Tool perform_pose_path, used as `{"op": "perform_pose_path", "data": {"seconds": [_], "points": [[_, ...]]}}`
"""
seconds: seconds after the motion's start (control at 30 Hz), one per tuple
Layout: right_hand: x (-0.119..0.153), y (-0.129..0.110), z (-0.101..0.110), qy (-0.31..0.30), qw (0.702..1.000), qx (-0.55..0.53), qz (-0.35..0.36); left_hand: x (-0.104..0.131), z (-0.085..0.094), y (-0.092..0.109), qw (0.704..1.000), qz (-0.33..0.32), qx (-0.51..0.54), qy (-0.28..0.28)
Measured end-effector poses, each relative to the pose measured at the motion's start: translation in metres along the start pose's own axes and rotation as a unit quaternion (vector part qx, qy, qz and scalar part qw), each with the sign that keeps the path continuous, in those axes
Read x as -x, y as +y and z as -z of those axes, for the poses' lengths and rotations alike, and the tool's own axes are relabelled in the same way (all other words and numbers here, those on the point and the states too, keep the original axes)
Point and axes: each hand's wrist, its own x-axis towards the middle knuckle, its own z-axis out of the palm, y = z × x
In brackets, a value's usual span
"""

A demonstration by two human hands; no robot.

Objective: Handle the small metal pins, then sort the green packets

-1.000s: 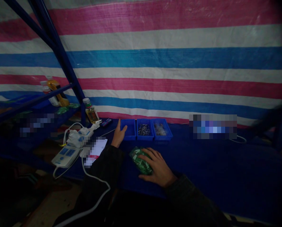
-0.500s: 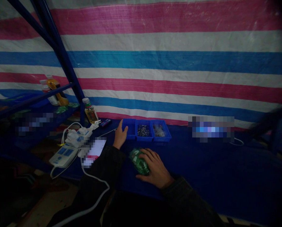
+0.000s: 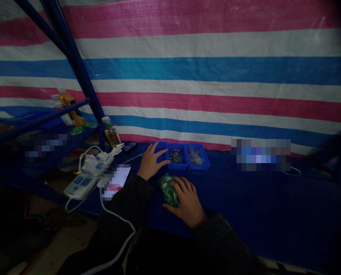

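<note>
My left hand (image 3: 153, 162) has its fingers spread over the front of the left blue bin (image 3: 162, 146), covering much of it. Beside it, the middle bin holds small metal pieces (image 3: 176, 156), and the right one holds clear plastic bits (image 3: 194, 157). My right hand (image 3: 188, 202) rests on a green plastic packet (image 3: 169, 190) lying on the blue table, its fingers curved over the packet's right side and the thumb at its lower edge.
A white power strip (image 3: 80, 186) with plugs and cables stands left, beside a lit phone (image 3: 118, 182). Behind are a bottle (image 3: 112, 134) and a dark small box (image 3: 130, 146). A blue metal frame (image 3: 81, 72) rises at left; a blurred-out device (image 3: 259, 154) is at right.
My left hand has spread its fingers and shifted right, toward the middle bin. My right hand stays on the green packet. The view has shifted slightly.
</note>
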Motion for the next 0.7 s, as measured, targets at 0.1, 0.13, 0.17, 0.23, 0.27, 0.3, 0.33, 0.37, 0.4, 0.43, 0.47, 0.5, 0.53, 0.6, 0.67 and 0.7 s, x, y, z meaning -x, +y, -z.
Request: {"op": "perform_pose_path", "data": {"seconds": [0.1,0.13,0.17,0.23,0.27,0.3,0.33,0.37,0.4,0.43,0.47,0.5,0.53,0.6,0.67,0.7], "points": [[0.0001,0.0005,-0.002,0.01,1.0,0.016,-0.016,0.0018,-0.0002,0.0097,0.998,-0.017,-0.033,-0.054],[0.0,0.0009,-0.003,0.013,1.0,0.021,-0.02,0.0019,-0.0014,0.0113,0.997,-0.015,-0.034,-0.06],[-0.0002,0.0013,-0.004,0.016,0.999,0.024,-0.023,0.0017,-0.0027,0.0121,0.997,-0.013,-0.033,-0.063],[-0.0007,0.002,-0.0056,0.023,0.999,0.026,-0.026,0.0008,-0.0047,0.0117,0.997,-0.018,-0.027,-0.063],[-0.001,0.0023,-0.0062,0.026,0.999,0.026,-0.029,0.0001,-0.0053,0.0109,0.997,-0.023,-0.024,-0.063],[-0.0012,0.0024,-0.0066,0.028,0.999,0.026,-0.033,-0.0008,-0.0055,0.0099,0.997,-0.027,-0.019,-0.064],[-0.0014,0.0026,-0.0069,0.029,0.999,0.025,-0.036,-0.0017,-0.0055,0.0088,0.997,-0.03,-0.014,-0.065],[-0.0016,0.0026,-0.0071,0.03,0.999,0.024,-0.039,-0.0025,-0.0054,0.0078,0.997,-0.032,-0.008,-0.067],[-0.0016,0.0027,-0.0071,0.03,0.998,0.022,-0.04,-0.0033,-0.0052,0.0069,0.997,-0.033,-0.003,-0.07],[-0.0016,0.0028,-0.0071,0.03,0.999,0.02,-0.04,-0.004,-0.0052,0.0063,0.997,-0.034,0.001,-0.072],[-0.0014,0.003,-0.0069,0.03,0.999,0.018,-0.037,-0.0045,-0.0052,0.0058,0.997,-0.037,0.005,-0.074],[-0.0011,0.0032,-0.0067,0.03,0.999,0.017,-0.034,-0.0049,-0.0054,0.0056,0.996,-0.041,0.008,-0.075],[-0.0008,0.0034,-0.0064,0.03,0.999,0.016,-0.032,-0.0052,-0.0056,0.0056,0.996,-0.046,0.011,-0.076],[0.0002,0.0039,-0.0055,0.03,0.999,0.013,-0.029,-0.0057,-0.006,0.0062,0.995,-0.057,0.015,-0.08],[0.0011,0.0043,-0.0046,0.029,0.999,0.012,-0.028,-0.0061,-0.0053,0.0077,0.993,-0.07,0.013,-0.09],[0.0015,0.0044,-0.0042,0.029,0.999,0.012,-0.027,-0.0062,-0.0043,0.0089,0.992,-0.077,0.009,-0.095]]}}
